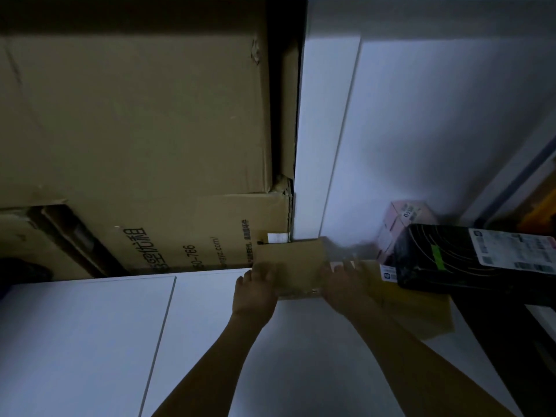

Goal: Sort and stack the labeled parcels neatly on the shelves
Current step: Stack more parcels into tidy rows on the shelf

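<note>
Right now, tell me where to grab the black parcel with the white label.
Probably grip the black parcel by its near-left edge, from the front: it lies flat, the pink box crowds its far corner, and that edge sits raised on the flat brown parcel.

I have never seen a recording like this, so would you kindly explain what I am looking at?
There is no machine here: a person wears a wide-angle camera on the head, so this single picture looks forward and down along their bare arms. The left hand grips the left edge of a small brown parcel; the right hand, blurred, is at its right edge. Below is a white shelf. To the right lie a black parcel with a white label, a pink box behind it, and a flat brown envelope beneath the right forearm. Large cardboard boxes stand at the back left.
</note>
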